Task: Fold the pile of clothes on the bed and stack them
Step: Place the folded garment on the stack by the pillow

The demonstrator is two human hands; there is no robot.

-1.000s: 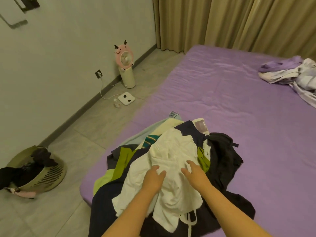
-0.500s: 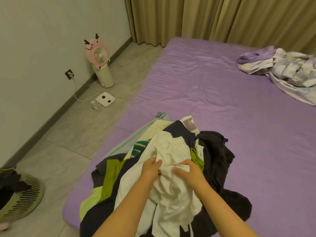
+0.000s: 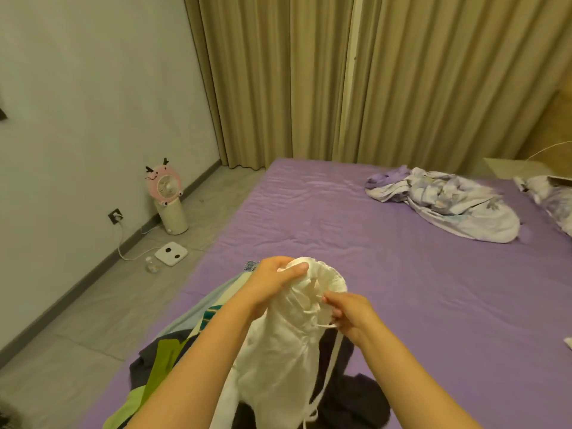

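White garment (image 3: 288, 345) held up at lower centre over the pile (image 3: 173, 360) on the bed (image 3: 402, 274), left hand (image 3: 272, 283) gripping its gathered top, right hand (image 3: 349, 314) fingers pinching the rim; dangling drawstrings likely to snag the pile or tangle into the fold.

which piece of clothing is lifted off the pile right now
The white garment, held up by both hands at its gathered top edge. The dark and green clothes lie on the bed.

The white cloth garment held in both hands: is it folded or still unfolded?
Unfolded. The white cloth garment hangs bunched from the left hand and right hand, which grip its gathered top edge.
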